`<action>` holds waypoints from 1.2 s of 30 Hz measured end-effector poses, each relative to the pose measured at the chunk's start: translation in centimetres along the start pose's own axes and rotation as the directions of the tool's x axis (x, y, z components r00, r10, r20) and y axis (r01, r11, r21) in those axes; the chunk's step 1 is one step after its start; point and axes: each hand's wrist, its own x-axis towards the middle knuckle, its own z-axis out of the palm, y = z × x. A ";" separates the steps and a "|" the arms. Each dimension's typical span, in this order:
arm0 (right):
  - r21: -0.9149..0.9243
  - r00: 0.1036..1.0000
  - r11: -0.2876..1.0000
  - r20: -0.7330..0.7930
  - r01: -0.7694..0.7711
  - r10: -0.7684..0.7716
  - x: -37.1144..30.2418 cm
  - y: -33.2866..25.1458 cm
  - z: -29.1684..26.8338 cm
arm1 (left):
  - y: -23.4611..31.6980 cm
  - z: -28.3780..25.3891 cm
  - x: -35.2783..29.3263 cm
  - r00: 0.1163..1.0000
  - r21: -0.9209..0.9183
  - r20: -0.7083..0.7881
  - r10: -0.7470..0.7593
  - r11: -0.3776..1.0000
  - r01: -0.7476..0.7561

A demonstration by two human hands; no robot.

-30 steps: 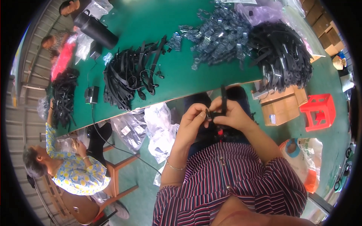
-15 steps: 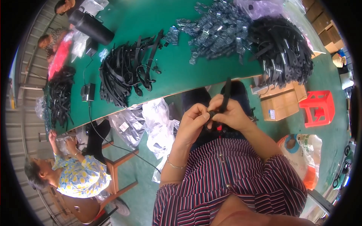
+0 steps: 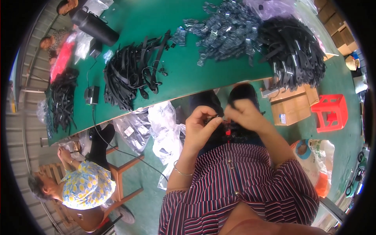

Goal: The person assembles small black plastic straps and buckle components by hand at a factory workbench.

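Above my lap, just in front of the green table's edge, my left hand (image 3: 200,127) is closed, thumb and forefinger pinching a small black piece (image 3: 212,117). Most of that piece is hidden by the fingers. Close by on its right is my right hand (image 3: 247,116), its fingers curled but smeared by motion, so what it holds cannot be made out. A pile of black straps (image 3: 127,74) lies on the table at the left. Farther off is a heap of small dark clear-wrapped pieces (image 3: 229,33), with a bigger bundle of black straps (image 3: 291,55) to its right.
A black bottle (image 3: 96,26) and a black adapter box (image 3: 91,95) with a cable stand on the green table (image 3: 176,78). Clear plastic bags (image 3: 162,125) hang below its edge. At right are a cardboard box (image 3: 291,107) and a red stool (image 3: 331,112). A co-worker (image 3: 86,184) sits at left.
My right hand has shifted slightly right, away from my left, and blurs. The upright black strap between my hands no longer shows clearly. The co-worker's hand has drawn back from the table edge.
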 end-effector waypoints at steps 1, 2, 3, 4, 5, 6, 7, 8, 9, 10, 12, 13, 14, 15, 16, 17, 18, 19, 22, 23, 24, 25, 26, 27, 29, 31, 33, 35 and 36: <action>-0.013 0.985 0.987 0.063 0.160 -0.159 0.2 -0.2 0.4 | 0.2 0.2 0.0 0.999 0.043 0.050 0.010 0.999 -0.012; -0.013 0.985 0.987 0.061 0.160 -0.159 0.1 -0.3 0.4 | 0.4 0.4 0.0 0.995 0.085 0.099 0.017 0.996 -0.025; 0.006 0.993 0.995 0.059 0.102 -0.102 0.0 -0.4 0.3 | 0.5 0.6 0.2 0.997 0.172 0.071 0.022 0.985 -0.034; 0.026 0.997 0.999 0.062 0.043 -0.045 0.0 -0.3 0.4 | 0.5 0.4 0.1 0.997 0.174 0.070 0.021 0.984 -0.033; -0.018 0.990 0.990 0.038 0.137 -0.136 0.0 -0.2 0.5 | 0.4 0.0 0.1 0.992 0.315 0.122 -0.028 0.949 -0.012; -0.016 0.990 0.990 0.038 0.137 -0.136 -0.1 -0.2 0.6 | 0.4 -0.3 0.1 0.982 0.449 0.167 -0.083 0.893 -0.001; 0.045 0.996 0.997 0.066 0.065 -0.068 -0.2 -0.4 0.5 | 0.7 -0.6 0.1 0.961 0.481 0.214 -0.175 0.875 0.052; 0.103 0.995 0.995 0.097 -0.009 -0.001 -0.3 -0.5 0.6 | 0.9 -0.6 0.0 0.961 0.481 0.213 -0.176 0.875 0.053; 0.104 0.995 0.995 0.097 -0.009 -0.001 -0.4 -0.4 0.7 | 1.0 -0.7 -0.1 0.949 0.391 0.240 -0.205 0.915 0.099; 0.207 0.994 0.978 0.110 -0.010 -0.013 -0.7 -0.4 0.9 | 1.1 -0.6 -0.1 0.935 0.296 0.271 -0.230 0.944 0.147; 0.306 0.992 0.952 0.121 -0.014 -0.025 -1.4 0.0 1.5 | 0.7 -0.1 -0.2 0.947 0.213 0.265 -0.181 0.969 0.126; 0.483 0.994 0.876 0.102 -0.004 -0.051 -1.6 0.5 2.0 | 0.5 -0.2 -0.3 0.930 0.107 0.293 -0.224 0.974 0.201; 0.642 0.994 0.766 0.077 0.007 -0.073 -1.8 0.9 2.5 | 0.4 -0.3 -0.3 0.909 0.001 0.325 -0.261 0.961 0.275; 0.721 0.993 0.693 0.070 0.011 -0.090 -2.1 1.0 2.8 | 0.4 -0.2 -0.3 0.908 -0.035 0.342 -0.242 0.962 0.269; 0.722 0.993 0.692 0.072 0.010 -0.090 -2.2 0.9 3.1 | 0.4 -0.3 -0.3 0.909 -0.035 0.340 -0.242 0.962 0.269; 0.802 0.992 0.597 0.092 -0.022 -0.087 -2.2 0.6 3.3 | 0.4 -0.6 -0.3 0.895 -0.117 0.374 -0.245 0.944 0.308; 0.869 0.990 0.492 0.113 -0.056 -0.086 -2.3 0.4 3.5 | 0.4 -0.7 -0.3 0.880 -0.196 0.407 -0.245 0.917 0.346; 0.868 0.990 0.493 0.111 -0.055 -0.086 -2.3 0.4 3.7 | 0.4 -0.8 -0.2 0.880 -0.197 0.408 -0.244 0.917 0.346; 0.905 0.994 0.423 0.079 -0.039 -0.078 -2.2 0.5 4.0 | 0.4 -0.8 -0.2 0.862 -0.284 0.411 -0.296 0.857 0.430; 0.857 0.996 0.513 0.074 -0.038 -0.049 -2.2 0.5 4.0 | 0.5 -0.8 -0.1 0.866 -0.253 0.401 -0.299 0.872 0.418; 0.800 0.998 0.598 0.066 -0.040 -0.021 -2.2 0.5 3.9 | 0.6 -0.8 -0.1 0.870 -0.223 0.390 -0.300 0.887 0.406; 0.799 0.998 0.600 0.066 -0.041 -0.020 -2.2 0.6 3.9 | 0.7 -0.7 -0.1 0.871 -0.225 0.391 -0.299 0.886 0.405; 0.775 0.997 0.631 0.060 -0.014 -0.052 -2.3 0.6 3.8 | 0.9 -0.8 -0.1 0.860 -0.188 0.408 -0.307 0.893 0.409; 0.750 0.995 0.661 0.055 0.014 -0.084 -2.3 0.6 3.7 | 1.0 -0.9 -0.1 0.849 -0.151 0.424 -0.316 0.899 0.411; 0.805 0.991 0.594 0.085 -0.004 -0.108 -2.4 0.7 3.9 | 1.3 -1.1 0.0 0.831 -0.143 0.456 -0.319 0.895 0.422; 0.852 0.985 0.522 0.110 -0.023 -0.136 -2.4 0.8 4.1 | 1.5 -1.5 0.0 0.812 -0.133 0.487 -0.321 0.892 0.432; 0.880 0.983 0.470 0.138 -0.067 -0.119 -2.2 0.6 4.2 | 1.4 -1.8 0.0 0.794 -0.174 0.510 -0.331 0.864 0.472; 0.869 0.984 0.486 0.154 -0.090 -0.092 -2.3 0.3 3.9 | 1.7 -1.4 -0.1 0.804 -0.181 0.489 -0.339 0.862 0.473; 0.856 0.984 0.505 0.167 -0.111 -0.067 -2.3 0.2 3.7 | 2.0 -1.2 -0.1 0.814 -0.187 0.469 -0.343 0.862 0.472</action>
